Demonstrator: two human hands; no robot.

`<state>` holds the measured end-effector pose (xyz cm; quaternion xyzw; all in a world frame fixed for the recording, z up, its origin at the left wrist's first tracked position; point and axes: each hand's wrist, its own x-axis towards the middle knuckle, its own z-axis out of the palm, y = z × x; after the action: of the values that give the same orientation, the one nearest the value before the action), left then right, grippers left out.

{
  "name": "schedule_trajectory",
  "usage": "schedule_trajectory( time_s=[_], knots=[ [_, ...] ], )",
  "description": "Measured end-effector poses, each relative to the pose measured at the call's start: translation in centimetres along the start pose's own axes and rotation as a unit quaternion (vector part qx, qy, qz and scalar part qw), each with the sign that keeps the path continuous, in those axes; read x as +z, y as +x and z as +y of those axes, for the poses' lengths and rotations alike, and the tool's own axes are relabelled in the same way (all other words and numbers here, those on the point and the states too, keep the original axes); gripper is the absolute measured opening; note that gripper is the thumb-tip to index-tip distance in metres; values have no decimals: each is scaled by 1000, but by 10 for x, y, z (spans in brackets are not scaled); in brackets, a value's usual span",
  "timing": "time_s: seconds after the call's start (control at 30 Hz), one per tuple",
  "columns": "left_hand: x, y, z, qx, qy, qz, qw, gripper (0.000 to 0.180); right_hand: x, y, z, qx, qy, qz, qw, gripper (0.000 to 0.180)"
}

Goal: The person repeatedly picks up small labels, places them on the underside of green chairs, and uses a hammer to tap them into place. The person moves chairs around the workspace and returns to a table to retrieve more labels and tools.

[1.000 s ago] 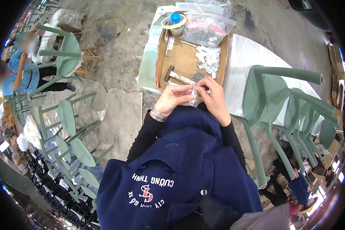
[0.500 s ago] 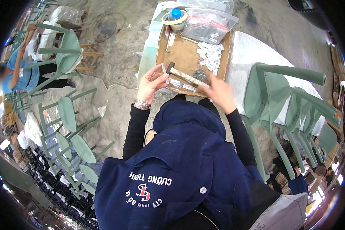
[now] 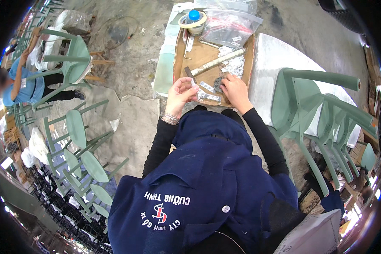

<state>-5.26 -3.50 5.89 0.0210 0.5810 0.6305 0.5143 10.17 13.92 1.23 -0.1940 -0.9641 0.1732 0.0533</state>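
My left hand (image 3: 181, 96) pinches a small whitish strip (image 3: 193, 83) between thumb and fingers, at the near left of a shallow cardboard tray (image 3: 178, 57). My right hand (image 3: 236, 90) reaches into the tray's near right part. Its fingertips are drawn together at a pile of small dark metal pieces, perhaps nails (image 3: 218, 84); what they grip is hidden. Beyond both hands a hammer (image 3: 218, 62) lies across the tray, its head at the left and its pale wrapped handle slanting up to the right. Several small printed strips (image 3: 209, 97) lie between my hands.
White tags (image 3: 235, 67) are heaped in the tray's right side. Plastic bags (image 3: 230, 25) and a blue-capped jar (image 3: 194, 21) stand at its far end. Green chairs (image 3: 298, 97) crowd the right, more chairs (image 3: 76, 127) the left. A person in blue (image 3: 23, 80) handles a chair at far left.
The hammer, whose handle end was at my right hand, now lies farther off in the tray, released. My right hand has come down to the metal pieces. My left hand has moved right and nearer.
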Motion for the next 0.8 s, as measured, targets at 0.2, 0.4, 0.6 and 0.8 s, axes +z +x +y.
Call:
schedule_trajectory(
  time_s=[0.2,0.4,0.6,0.8],
  knots=[
    [4,8,-11,70,76,-5,995,33,-9,-3,-13,67,188,83,976,10],
    [15,13,-19,88,129,-56,986,32,-38,2,-48,80,419,96,899,9],
    [21,12,-20,89,158,-65,981,35,-38,2,-48,85,410,84,904,9],
    [26,10,-21,77,141,-41,986,22,-26,5,-34,205,462,52,861,13]
  ],
)
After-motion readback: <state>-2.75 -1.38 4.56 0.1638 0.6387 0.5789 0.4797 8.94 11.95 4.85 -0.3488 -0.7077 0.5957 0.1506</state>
